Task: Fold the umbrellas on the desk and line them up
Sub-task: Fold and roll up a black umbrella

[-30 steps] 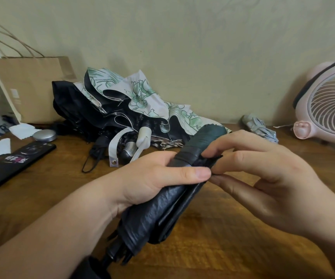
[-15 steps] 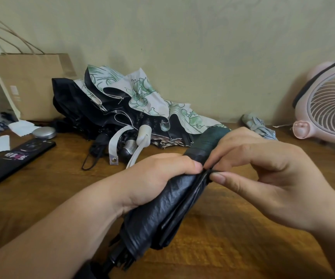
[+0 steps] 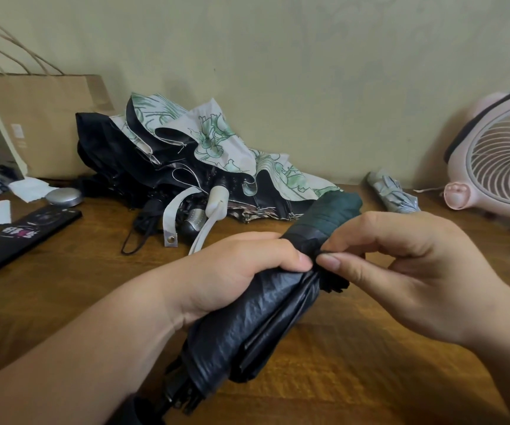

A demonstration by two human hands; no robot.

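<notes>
Both hands hold the dark umbrella (image 3: 256, 320) over the desk (image 3: 63, 289), right hand (image 3: 416, 271) pinching its strap.

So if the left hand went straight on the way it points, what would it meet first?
The right hand. The left hand, gripping the dark umbrella, points up and right, and its thumb tip sits nearly against the right hand's fingers, which pinch the umbrella's edge. Whether they touch is unclear.

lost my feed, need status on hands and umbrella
Left hand grips dark umbrella, rolled. Right hand pinches a black tab on it. Floral umbrella unfolded behind, not in the way.
</notes>
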